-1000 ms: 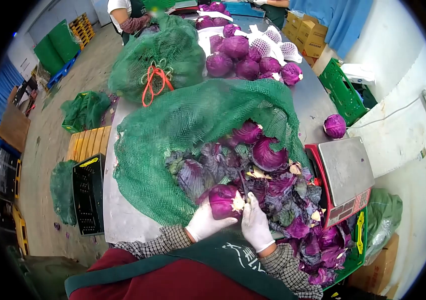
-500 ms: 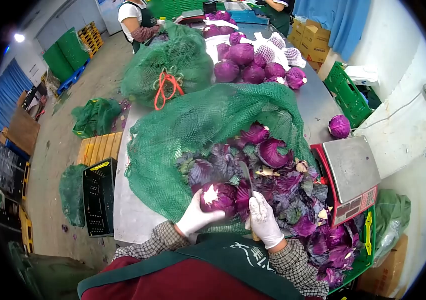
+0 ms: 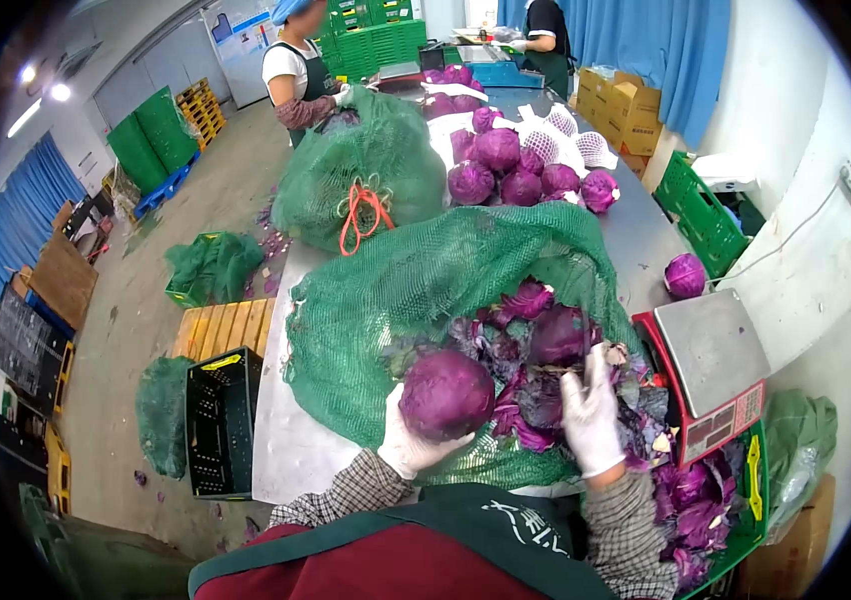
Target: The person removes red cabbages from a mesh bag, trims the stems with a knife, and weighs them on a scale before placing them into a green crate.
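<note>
A round purple cabbage (image 3: 448, 394) rests in my gloved left hand (image 3: 408, 438), whose fingers and thumb cup it from the left and below. To the right, my gloved right hand (image 3: 593, 418) is closed round a knife (image 3: 587, 325); its narrow blade points away from me and is faint with blur. Just beyond that hand, a dark purple cabbage piece (image 3: 558, 336) lies among loose outer leaves (image 3: 526, 410). Under and behind the leaves spreads an open green mesh sack (image 3: 386, 290).
A red scale (image 3: 711, 350) stands right of the leaves, above a green crate (image 3: 754, 500) of trimmings. Farther back are a tied mesh sack (image 3: 346, 170), several cabbages (image 3: 498, 150) and two people (image 3: 296, 75). A black crate (image 3: 224, 425) stands left of the table.
The held cabbage has turned, so its pale cut stem no longer shows. My right hand and the knife have moved right, away from it. The camera view has shifted.
</note>
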`<state>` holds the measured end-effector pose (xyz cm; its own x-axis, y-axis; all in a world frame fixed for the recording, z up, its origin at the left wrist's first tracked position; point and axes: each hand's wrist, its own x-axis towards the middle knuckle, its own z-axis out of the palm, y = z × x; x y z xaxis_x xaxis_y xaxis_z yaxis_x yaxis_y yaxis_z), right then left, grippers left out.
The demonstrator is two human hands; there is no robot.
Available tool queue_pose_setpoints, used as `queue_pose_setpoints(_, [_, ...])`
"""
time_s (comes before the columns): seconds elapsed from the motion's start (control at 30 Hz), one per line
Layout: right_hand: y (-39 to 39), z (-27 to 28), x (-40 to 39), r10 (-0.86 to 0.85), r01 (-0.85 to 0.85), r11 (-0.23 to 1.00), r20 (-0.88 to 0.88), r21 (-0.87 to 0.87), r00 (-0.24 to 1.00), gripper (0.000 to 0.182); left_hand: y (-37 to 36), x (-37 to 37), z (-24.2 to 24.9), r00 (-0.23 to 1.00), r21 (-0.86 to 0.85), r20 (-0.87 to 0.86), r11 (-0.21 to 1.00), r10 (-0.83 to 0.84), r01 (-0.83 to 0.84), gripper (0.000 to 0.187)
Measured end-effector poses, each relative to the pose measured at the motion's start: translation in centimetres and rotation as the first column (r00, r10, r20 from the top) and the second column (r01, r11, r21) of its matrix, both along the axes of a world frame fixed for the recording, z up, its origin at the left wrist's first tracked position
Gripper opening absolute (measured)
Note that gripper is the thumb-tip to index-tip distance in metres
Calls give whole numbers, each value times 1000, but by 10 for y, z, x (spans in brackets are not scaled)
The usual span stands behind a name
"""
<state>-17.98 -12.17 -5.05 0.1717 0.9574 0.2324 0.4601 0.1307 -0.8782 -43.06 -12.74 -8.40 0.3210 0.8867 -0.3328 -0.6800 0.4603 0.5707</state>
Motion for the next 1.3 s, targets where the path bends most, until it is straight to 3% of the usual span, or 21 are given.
queue_pose_setpoints(0.03, [-9, -7, -10, 59, -58, 998, -58, 18, 997, 64, 2, 4, 1, 992, -53, 122, 998, -17, 24, 70])
queue_pose_setpoints(0.1, [-26, -7, -28, 143, -164, 978, 156, 127, 977, 62, 7, 12, 3, 936, -167, 351, 982, -26, 90, 73])
queue_pose_setpoints(0.13, [-33, -5, -37, 188, -199, 972, 97, 125, 977, 62, 9, 14, -1, 925, -131, 377, 985, -53, 110, 74])
queue_pose_setpoints(0.2, [-37, -8, -49, 162, -248, 942, 340, 225, 926, 64, 8, 26, 3, 919, -162, 395, 984, -8, 78, 74])
queue_pose_setpoints(0.37, [-36, -15, -61, 197, -385, 899, 591, 210, 782, 66, 3, 37, -14, 867, -164, 499, 984, 16, 76, 64])
queue_pose_setpoints(0.4, [-34, -14, -61, 201, -406, 890, 619, 209, 759, 61, 3, 36, -19, 752, -142, 660, 981, -7, 134, 62])
queue_pose_setpoints(0.6, [-26, -25, -54, 186, -382, 857, 484, 346, 855, 42, -7, 38, 2, 980, -170, 194, 983, -35, 69, 70])
queue_pose_setpoints(0.73, [-4, -2, -29, 47, -157, 888, 254, 432, 966, 31, -9, 25, -13, 964, -272, 251, 949, -89, 159, 83])
queue_pose_setpoints(0.8, [11, -17, -9, 25, 9, 957, -113, 290, 993, 30, -12, 21, -12, 933, -361, 356, 911, -60, 197, 83])
queue_pose_setpoints(0.87, [16, -17, 15, -33, 44, 998, -227, 44, 973, 36, -10, 21, -14, 892, -377, 448, 891, -62, 251, 83])
queue_pose_setpoints(0.93, [15, -28, 19, -164, 77, 965, 348, 251, 923, 47, -7, 21, -17, 855, -368, 514, 880, -77, 301, 82])
queue_pose_setpoints(0.97, [6, -29, 19, -75, 77, 997, 229, -1, 971, 64, -3, 20, -18, 842, -351, 531, 878, -100, 326, 82])
queue_pose_setpoints(1.0, [2, -34, 14, -56, 50, 998, 204, 35, 977, 59, -1, 18, -18, 828, -336, 547, 875, -121, 350, 82])
queue_pose_setpoints(1.07, [-7, -38, 3, 40, -51, 996, -145, -76, 989, 53, 1, 13, -15, 890, -294, 423, 904, -169, 311, 77])
queue_pose_setpoints(1.1, [-11, -35, -1, 52, -93, 983, -243, -158, 969, 49, -2, 14, 0, 971, -294, 193, 936, -141, 194, 76])
queue_pose_setpoints(1.13, [-14, -35, -4, 57, -129, 967, -305, -220, 951, 46, 3, 20, -6, 990, 10, 70, 993, -122, 122, 79])
queue_pose_setpoints(1.17, [-18, -36, -6, 69, -159, 954, -332, -254, 941, 43, 8, 14, -24, 951, 204, -303, 971, -61, 127, 81])
queue_pose_setpoints(1.2, [-20, -42, -6, 99, -195, 945, -340, -261, 935, 41, 11, 8, -37, 786, 375, -614, 905, 79, 202, 83])
queue_pose_setpoints(1.23, [-23, -54, -6, 154, -228, 946, -300, -230, 941, 40, 11, 12, -29, 671, 427, -726, 864, 151, 268, 90])
queue_pose_setpoints(1.27, [-26, -66, -7, 209, -260, 946, -248, -195, 946, 38, 12, 7, -41, 328, 454, -885, 766, 330, 454, 96])
queue_pose_setpoints(1.3, [-29, -75, -8, 257, -287, 945, -184, -157, 949, 37, 12, 11, -41, 205, 465, -880, 689, 429, 556, 99])
